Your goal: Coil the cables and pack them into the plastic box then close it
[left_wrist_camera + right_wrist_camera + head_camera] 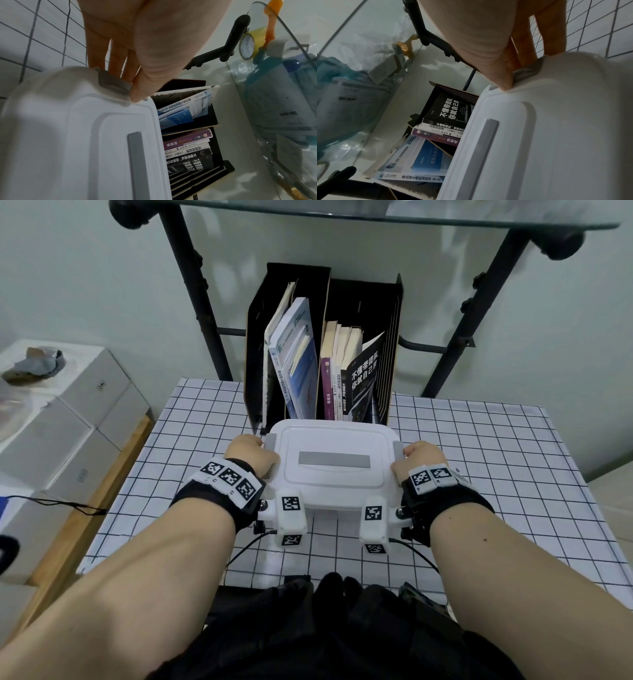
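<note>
The white plastic box (334, 484) stands on the checked tablecloth (479, 474) with its lid on; a grey strip runs across the lid's middle. My left hand (251, 455) grips the grey latch (113, 81) on the box's left side, thumb on top and fingers down its outer face. On the other side my right hand (419, 460) holds the right grey latch (527, 70) the same way, thumb (503, 78) at the lid's edge. No cables to pack show in any view; the lid hides the inside of the box.
A black file holder with books (325, 354) stands right behind the box, almost touching it. Black pipe legs (202, 302) carry a glass shelf overhead. White cartons (68, 422) sit left of the table, with a thin black wire (68, 505) beside them.
</note>
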{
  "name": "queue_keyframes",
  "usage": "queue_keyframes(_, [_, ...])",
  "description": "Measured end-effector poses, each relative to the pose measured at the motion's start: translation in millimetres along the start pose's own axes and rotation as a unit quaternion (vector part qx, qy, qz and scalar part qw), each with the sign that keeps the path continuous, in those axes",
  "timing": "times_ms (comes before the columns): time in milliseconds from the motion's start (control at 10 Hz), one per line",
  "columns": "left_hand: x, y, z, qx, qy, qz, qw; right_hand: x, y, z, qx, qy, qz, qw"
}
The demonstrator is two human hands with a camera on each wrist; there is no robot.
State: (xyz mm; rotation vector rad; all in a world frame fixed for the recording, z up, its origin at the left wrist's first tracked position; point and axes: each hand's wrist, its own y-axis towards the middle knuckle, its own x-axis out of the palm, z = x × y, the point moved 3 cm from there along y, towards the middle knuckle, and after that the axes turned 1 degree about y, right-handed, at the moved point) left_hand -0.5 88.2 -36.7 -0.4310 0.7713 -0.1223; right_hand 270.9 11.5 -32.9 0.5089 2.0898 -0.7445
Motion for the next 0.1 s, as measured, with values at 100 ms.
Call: queue_keyframes(100, [-6.2,-1.7,6.4,0.002,0.003,0.039,0.999,-6.6,0.4,-3.9,-0.001,0.017,0.019,1.000])
